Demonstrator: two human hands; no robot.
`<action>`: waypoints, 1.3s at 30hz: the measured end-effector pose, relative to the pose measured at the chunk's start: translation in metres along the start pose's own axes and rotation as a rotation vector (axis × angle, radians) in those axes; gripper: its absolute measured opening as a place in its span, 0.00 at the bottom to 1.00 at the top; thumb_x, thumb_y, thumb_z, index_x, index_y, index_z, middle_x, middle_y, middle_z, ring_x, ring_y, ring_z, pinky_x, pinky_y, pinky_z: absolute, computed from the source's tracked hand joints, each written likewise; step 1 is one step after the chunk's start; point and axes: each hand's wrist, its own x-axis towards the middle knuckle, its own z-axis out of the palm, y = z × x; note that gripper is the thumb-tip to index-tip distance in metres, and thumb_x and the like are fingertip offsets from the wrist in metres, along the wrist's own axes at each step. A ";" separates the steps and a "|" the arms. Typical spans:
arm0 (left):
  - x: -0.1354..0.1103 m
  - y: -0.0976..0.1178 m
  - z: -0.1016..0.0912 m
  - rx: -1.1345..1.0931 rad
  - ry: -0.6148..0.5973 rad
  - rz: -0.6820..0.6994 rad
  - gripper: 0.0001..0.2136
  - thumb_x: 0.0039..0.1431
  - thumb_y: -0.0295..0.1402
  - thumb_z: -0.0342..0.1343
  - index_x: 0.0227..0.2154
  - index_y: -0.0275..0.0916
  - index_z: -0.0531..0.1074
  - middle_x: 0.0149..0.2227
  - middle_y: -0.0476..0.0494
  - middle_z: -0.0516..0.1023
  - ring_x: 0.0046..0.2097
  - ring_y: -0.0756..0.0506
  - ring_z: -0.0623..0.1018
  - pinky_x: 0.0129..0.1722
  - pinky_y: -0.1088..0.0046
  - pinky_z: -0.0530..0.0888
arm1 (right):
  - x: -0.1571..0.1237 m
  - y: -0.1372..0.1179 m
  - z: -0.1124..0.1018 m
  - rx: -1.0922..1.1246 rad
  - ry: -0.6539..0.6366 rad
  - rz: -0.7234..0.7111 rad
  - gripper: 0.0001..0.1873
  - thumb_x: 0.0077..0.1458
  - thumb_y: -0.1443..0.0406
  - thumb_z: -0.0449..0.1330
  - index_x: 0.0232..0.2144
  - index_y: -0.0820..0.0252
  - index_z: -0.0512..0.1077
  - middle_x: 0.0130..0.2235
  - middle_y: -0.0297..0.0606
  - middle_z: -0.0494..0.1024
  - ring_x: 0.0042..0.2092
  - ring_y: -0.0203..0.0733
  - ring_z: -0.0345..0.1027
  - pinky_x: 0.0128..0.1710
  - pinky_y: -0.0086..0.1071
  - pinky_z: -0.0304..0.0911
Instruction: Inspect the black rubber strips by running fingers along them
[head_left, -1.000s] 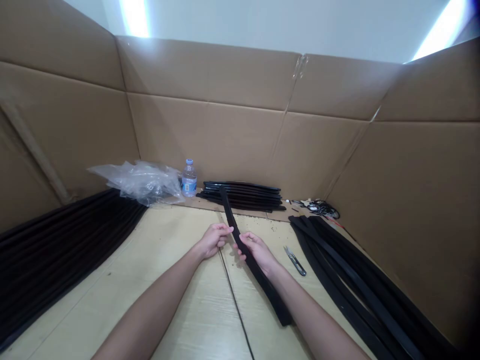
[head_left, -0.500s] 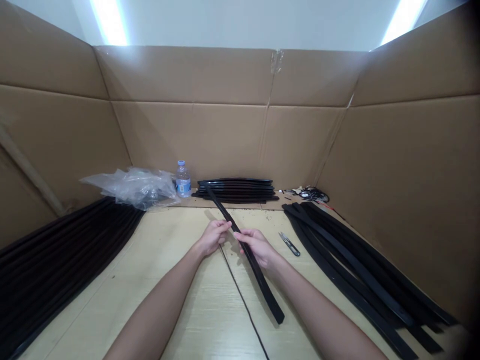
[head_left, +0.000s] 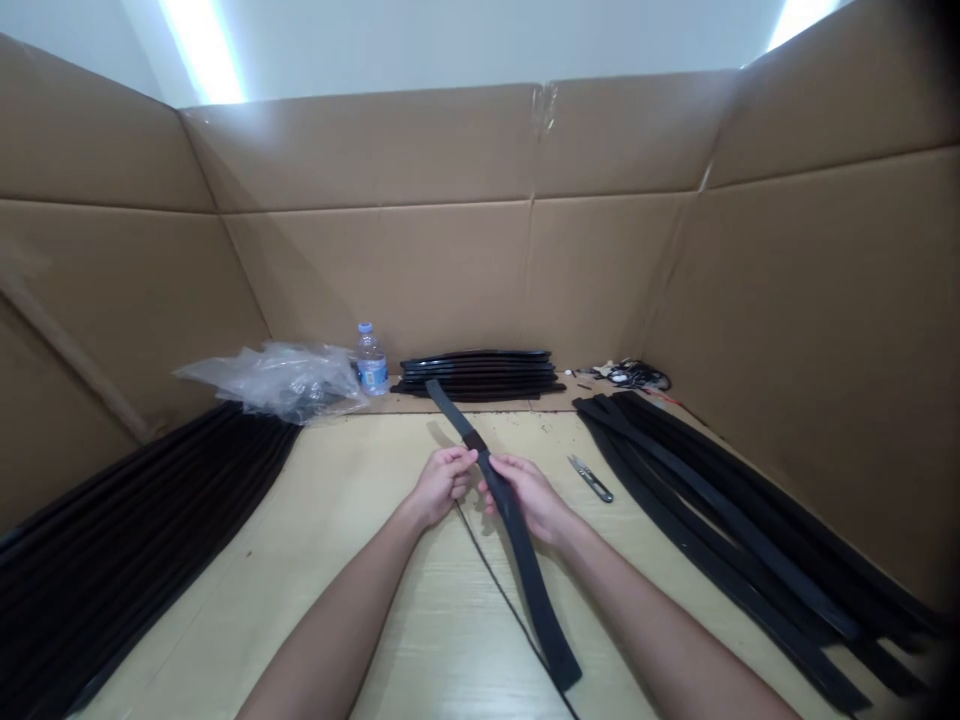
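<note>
A long black rubber strip (head_left: 525, 560) runs from near the back pile toward me over the light wooden table (head_left: 360, 520). My left hand (head_left: 444, 482) pinches the strip from its left side near the middle. Just to the right, my right hand (head_left: 526, 494) grips the same strip, fingers curled over it. The two hands sit almost touching. A thin black cord (head_left: 495, 580) trails from under my hands toward the near edge.
A small thread snipper (head_left: 590, 477) lies right of my hands. Black strips are piled at the left (head_left: 127, 540), right (head_left: 735, 530) and back (head_left: 480, 372). A water bottle (head_left: 370, 360) and a crumpled plastic bag (head_left: 277, 376) stand at the back left. Cardboard walls (head_left: 825, 330) enclose the table.
The strip has turned in my hands so its flat side faces up and its near end has swung slightly. Both hands keep their hold; the view has shifted a little.
</note>
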 end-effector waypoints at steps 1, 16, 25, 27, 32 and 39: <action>-0.001 -0.001 0.002 0.005 0.001 -0.009 0.16 0.45 0.39 0.59 0.28 0.35 0.60 0.16 0.60 0.49 0.15 0.62 0.49 0.15 0.83 0.41 | -0.001 0.000 0.001 0.009 0.001 -0.005 0.12 0.53 0.59 0.57 0.35 0.63 0.65 0.27 0.40 0.74 0.22 0.35 0.68 0.22 0.28 0.67; 0.000 -0.008 0.014 0.031 -0.001 -0.055 0.16 0.44 0.40 0.60 0.27 0.35 0.62 0.16 0.56 0.59 0.14 0.62 0.50 0.15 0.82 0.41 | 0.000 -0.005 -0.003 -0.113 0.170 -0.004 0.16 0.51 0.57 0.57 0.24 0.66 0.68 0.18 0.37 0.70 0.15 0.32 0.59 0.10 0.24 0.53; 0.007 -0.006 0.009 -0.043 0.075 0.024 0.18 0.44 0.42 0.60 0.25 0.35 0.58 0.16 0.57 0.59 0.15 0.63 0.50 0.15 0.84 0.41 | 0.000 -0.014 -0.004 -0.030 0.055 -0.057 0.09 0.51 0.60 0.57 0.31 0.60 0.63 0.28 0.37 0.75 0.23 0.31 0.64 0.18 0.21 0.57; 0.007 -0.004 0.008 -0.050 0.087 0.023 0.18 0.44 0.42 0.60 0.26 0.35 0.58 0.16 0.58 0.57 0.15 0.63 0.49 0.15 0.84 0.41 | -0.002 -0.017 -0.004 -0.033 0.014 -0.039 0.10 0.50 0.61 0.59 0.32 0.60 0.65 0.30 0.37 0.75 0.25 0.30 0.64 0.17 0.19 0.56; 0.002 -0.001 0.011 -0.064 0.045 -0.008 0.19 0.44 0.44 0.59 0.26 0.34 0.59 0.16 0.59 0.50 0.15 0.63 0.47 0.14 0.84 0.40 | -0.006 -0.016 -0.005 -0.097 0.010 0.007 0.17 0.45 0.63 0.65 0.38 0.61 0.67 0.29 0.34 0.73 0.25 0.29 0.64 0.16 0.18 0.58; -0.002 0.005 0.007 -0.088 0.007 -0.008 0.20 0.44 0.43 0.60 0.22 0.36 0.54 0.17 0.60 0.44 0.16 0.63 0.45 0.14 0.85 0.40 | -0.015 -0.014 -0.002 -0.190 -0.113 0.154 0.17 0.47 0.55 0.62 0.31 0.64 0.66 0.20 0.31 0.68 0.16 0.29 0.60 0.12 0.21 0.57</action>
